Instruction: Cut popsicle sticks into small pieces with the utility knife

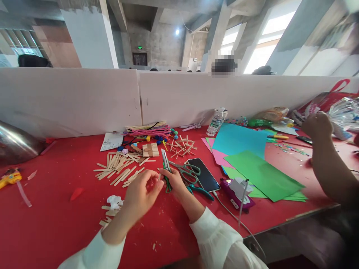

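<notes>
My right hand [175,180] is closed round a green-handled cutter [166,164] whose metal blade end points up and away. My left hand [141,192] is beside it with fingers curled and pinched near the cutter's handle; what it holds is too small to make out. Both hands hover over the red table [56,209], just in front of a scatter of wooden craft sticks [117,168]. Grey-handled scissors [187,171] lie just right of my right hand.
A black phone [203,174], teal-handled scissors [200,191], a purple device with a cable [237,194], coloured paper sheets [252,164], pipe cleaners [151,131] and a water bottle [216,121] lie about. Another person's arm [325,157] reaches in at right. A white partition [84,97] bounds the back.
</notes>
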### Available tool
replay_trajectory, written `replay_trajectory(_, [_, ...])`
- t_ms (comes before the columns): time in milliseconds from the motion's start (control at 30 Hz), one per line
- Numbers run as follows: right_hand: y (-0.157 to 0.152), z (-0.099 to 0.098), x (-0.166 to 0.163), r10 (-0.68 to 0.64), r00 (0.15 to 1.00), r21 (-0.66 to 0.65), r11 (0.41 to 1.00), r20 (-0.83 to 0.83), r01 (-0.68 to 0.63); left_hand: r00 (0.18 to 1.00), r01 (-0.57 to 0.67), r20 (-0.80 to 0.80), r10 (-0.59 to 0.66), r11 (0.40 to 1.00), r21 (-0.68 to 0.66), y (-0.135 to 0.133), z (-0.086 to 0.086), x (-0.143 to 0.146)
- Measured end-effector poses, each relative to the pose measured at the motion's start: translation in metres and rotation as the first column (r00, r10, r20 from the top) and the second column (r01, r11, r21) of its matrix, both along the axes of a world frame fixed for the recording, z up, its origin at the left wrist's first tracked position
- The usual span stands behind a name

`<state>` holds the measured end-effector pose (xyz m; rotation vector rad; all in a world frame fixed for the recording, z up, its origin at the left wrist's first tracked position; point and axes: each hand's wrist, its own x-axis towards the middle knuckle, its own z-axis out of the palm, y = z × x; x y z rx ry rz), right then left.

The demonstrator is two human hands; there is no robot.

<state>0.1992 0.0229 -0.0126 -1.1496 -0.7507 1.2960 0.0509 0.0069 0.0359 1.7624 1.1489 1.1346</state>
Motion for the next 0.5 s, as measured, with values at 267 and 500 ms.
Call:
replay_trajectory(267, [-0.005,0.007,-0.008,0.061,0.998,0.017,0.998,0.014,-0.061,0.937,0.329,-0.007,-0.350,0.887,-0.324,0.024,-0.031,-0.005])
replay_trajectory(500, [-0.020,0.021,-0.008,0.007,0.951,0.195,0.978,0.308,-0.070,0.994,0.054,0.103,-0.026,0.958,-0.281,0.035,-0.039,-0.014])
